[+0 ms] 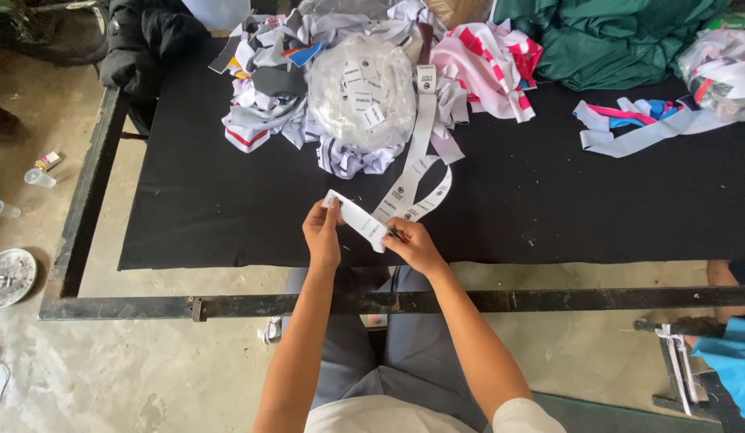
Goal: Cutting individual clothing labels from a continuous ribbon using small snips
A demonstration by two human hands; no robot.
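Two hands at the near edge of the black table [228, 200]: left hand [322, 235], right hand [414, 247], pinching one white label strip [358, 218]. One clear bag of labels [361, 92] toward the far edge. Two plastic cups [37, 177] and one round dish [10, 277] on the floor, off the left edge.

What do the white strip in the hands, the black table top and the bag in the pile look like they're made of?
White label strip: looks like woven or satin fabric tape; it bends limply and loops across the table. Left hand and right hand pinch its ends. Black table cover: seemingly matte felt-like cloth, holding lint specks. Clear bag: thin glossy plastic, crinkled and see-through.
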